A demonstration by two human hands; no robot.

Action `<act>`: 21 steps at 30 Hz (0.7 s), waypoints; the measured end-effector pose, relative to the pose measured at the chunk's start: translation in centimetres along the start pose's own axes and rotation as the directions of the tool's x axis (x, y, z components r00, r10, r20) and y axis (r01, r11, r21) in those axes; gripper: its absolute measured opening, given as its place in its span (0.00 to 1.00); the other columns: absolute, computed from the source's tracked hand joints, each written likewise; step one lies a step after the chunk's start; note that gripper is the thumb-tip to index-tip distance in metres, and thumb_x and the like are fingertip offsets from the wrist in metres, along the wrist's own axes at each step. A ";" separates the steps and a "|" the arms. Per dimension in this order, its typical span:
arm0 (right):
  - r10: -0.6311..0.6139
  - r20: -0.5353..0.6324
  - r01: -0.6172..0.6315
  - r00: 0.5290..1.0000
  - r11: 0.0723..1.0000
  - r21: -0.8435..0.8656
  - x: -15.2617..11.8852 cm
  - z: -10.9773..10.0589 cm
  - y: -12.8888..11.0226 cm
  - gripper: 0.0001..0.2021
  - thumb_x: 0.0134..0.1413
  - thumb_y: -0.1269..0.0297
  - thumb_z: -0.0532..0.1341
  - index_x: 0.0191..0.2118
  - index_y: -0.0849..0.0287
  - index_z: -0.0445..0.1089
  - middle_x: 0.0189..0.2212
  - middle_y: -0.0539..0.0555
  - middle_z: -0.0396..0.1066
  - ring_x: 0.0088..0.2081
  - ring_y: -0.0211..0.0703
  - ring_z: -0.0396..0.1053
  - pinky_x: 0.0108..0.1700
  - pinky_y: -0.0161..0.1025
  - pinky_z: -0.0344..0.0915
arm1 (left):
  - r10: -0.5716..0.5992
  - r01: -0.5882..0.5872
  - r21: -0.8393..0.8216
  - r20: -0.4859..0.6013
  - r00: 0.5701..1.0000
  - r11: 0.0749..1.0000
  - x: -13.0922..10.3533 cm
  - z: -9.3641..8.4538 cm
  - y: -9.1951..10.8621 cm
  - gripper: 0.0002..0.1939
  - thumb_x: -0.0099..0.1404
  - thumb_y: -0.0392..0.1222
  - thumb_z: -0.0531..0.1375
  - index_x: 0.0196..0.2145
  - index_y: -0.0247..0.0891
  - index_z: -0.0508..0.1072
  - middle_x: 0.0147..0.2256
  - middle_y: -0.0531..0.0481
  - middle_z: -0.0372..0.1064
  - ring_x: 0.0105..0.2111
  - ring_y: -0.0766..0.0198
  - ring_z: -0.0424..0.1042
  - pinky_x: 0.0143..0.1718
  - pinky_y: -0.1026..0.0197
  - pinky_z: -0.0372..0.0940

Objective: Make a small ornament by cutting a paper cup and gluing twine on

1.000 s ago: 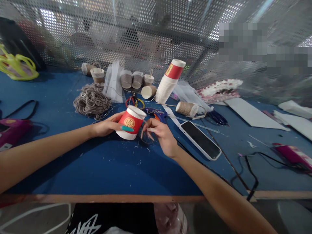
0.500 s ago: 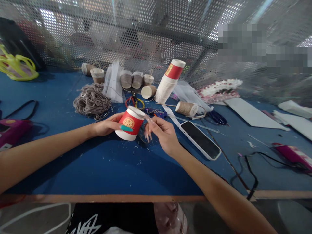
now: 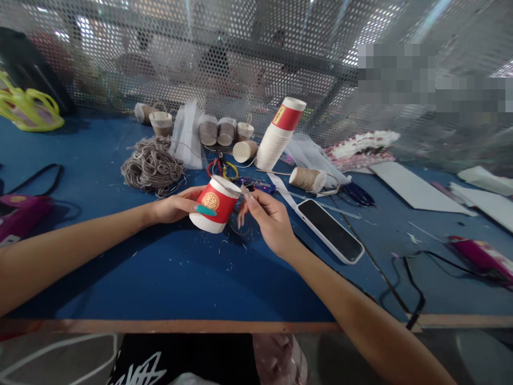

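A red and white paper cup (image 3: 220, 208) with a gold emblem is tilted above the blue table, its narrower end up. My left hand (image 3: 176, 206) grips it from the left, the thumb with a turquoise nail across its front. Along the cup's upper edge runs a thin grey-brown cord (image 3: 226, 185). At the cup's right side, my right hand (image 3: 267, 216) is closed in a pinch on the cord, close to that edge. A thin loop hangs below these fingers; where it leads is hard to see. The cup's far side is hidden.
Behind the hands lie a heap of grey cord (image 3: 152, 167), scissors (image 3: 222, 168), a leaning stack of paper cups (image 3: 278, 136) and several cord-wrapped cups (image 3: 208, 131). A phone (image 3: 331, 231) lies right. Magenta glue guns (image 3: 483, 256) rest at both sides. Perforated metal (image 3: 240, 59) closes the back.
The cup has tilted and turned slightly in my left hand. My right fingertips have shifted a little along its upper edge, where the cord shows more clearly.
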State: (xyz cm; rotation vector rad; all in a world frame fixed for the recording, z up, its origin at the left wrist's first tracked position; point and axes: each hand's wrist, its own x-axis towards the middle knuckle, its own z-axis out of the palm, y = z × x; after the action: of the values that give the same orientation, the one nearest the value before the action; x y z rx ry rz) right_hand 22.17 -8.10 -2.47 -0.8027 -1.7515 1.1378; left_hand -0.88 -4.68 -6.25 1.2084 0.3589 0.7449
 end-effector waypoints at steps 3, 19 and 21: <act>-0.003 0.000 0.003 1.000 1.000 -0.011 -0.1 0.1 -0.1 0.20 0.60 0.45 0.58 0.26 0.55 0.65 0.23 0.46 0.67 0.25 0.34 0.65 0.32 0.37 0.63 | -0.012 0.012 -0.017 0.019 1.000 1.000 -0.1 0.2 0.0 0.30 0.47 0.39 0.68 0.50 0.35 0.73 0.43 0.42 0.79 0.41 0.51 0.78 0.44 0.54 0.71; -0.100 0.002 0.100 0.995 0.995 0.001 -0.5 0.6 -1.1 0.17 0.64 0.52 0.56 0.27 0.55 0.66 0.24 0.46 0.66 0.27 0.35 0.65 0.34 0.38 0.65 | -0.099 0.096 -0.086 -0.027 0.995 0.992 -0.8 1.5 -1.0 0.38 0.47 0.40 0.72 0.55 0.38 0.67 0.43 0.43 0.77 0.41 0.54 0.77 0.42 0.57 0.71; -0.084 -0.004 0.084 0.996 0.996 0.006 -0.5 0.6 -1.1 0.17 0.64 0.51 0.56 0.27 0.55 0.66 0.25 0.46 0.65 0.27 0.34 0.65 0.34 0.38 0.65 | -0.090 0.088 -0.079 -0.026 0.996 0.993 -0.7 1.7 -0.9 0.39 0.47 0.39 0.72 0.56 0.39 0.66 0.43 0.43 0.77 0.40 0.55 0.77 0.41 0.57 0.71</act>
State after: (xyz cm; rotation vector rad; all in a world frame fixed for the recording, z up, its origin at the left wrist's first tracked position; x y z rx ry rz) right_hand 21.81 -9.13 -1.77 -0.7198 -1.7611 1.0848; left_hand 0.01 -6.54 -6.58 1.1024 0.4027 0.6940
